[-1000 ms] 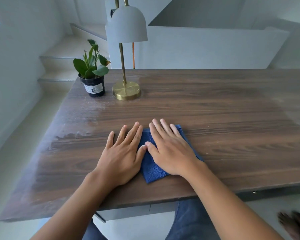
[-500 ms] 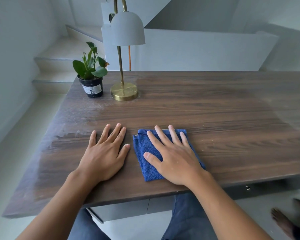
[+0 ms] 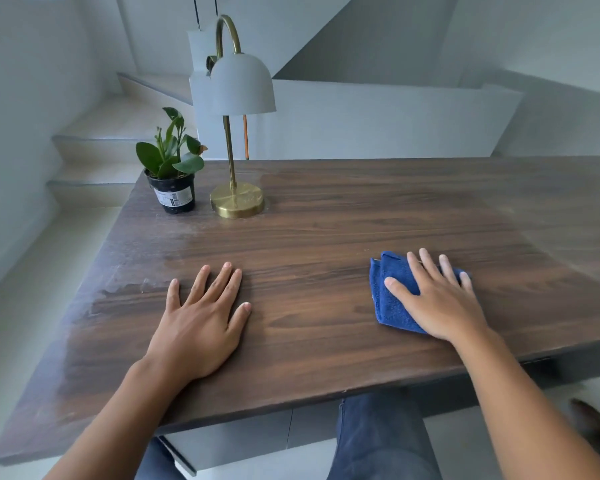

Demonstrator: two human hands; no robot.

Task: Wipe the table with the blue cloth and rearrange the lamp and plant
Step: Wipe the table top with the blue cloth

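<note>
My right hand [image 3: 437, 299] lies flat with straight fingers on the folded blue cloth [image 3: 387, 299], pressing it onto the dark wooden table [image 3: 326, 244] at the right of the near edge. My left hand [image 3: 201, 320] rests flat on the bare wood, fingers spread, well to the left of the cloth. At the far left corner stand a small green plant [image 3: 174, 178] in a black pot and, just right of it, a lamp [image 3: 238, 199] with a brass base, brass stem and grey dome shade.
A dusty pale film covers the table's left part and far right part. Stairs rise behind the table at the left, and a low white wall runs behind it. My legs in blue jeans are under the near edge.
My right hand has slid the cloth to the right along the table. My left hand came off the cloth and stays flat on the wood at the left.
</note>
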